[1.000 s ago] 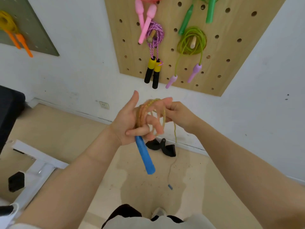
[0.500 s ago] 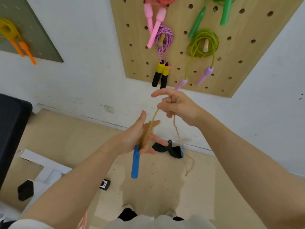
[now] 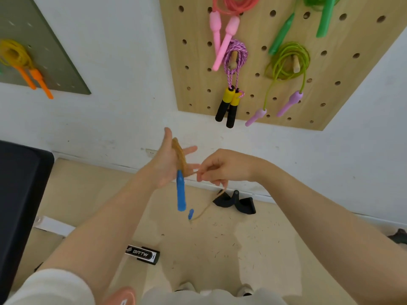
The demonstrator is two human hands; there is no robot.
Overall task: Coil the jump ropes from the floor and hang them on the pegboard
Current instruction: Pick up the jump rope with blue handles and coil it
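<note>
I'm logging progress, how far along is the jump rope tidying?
Done: four ropes hang on the wooden pegboard. In hand: tan rope wound round the left hand, right hand feeding the tail. Left: last blue handle dangles uncoiled; hanging not yet done.

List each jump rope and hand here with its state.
Tan rope: partly coiled around left hand, tail loose.
Left hand: fingers spread, carrying coil.
Right hand: pinching rope.
Purple rope: coiled, hung.
Green rope: coiled, hung.
Orange rope: coiled, hung.

Pale wood pegboard [image 3: 193, 84], blue plastic handle [image 3: 181, 194].
</note>
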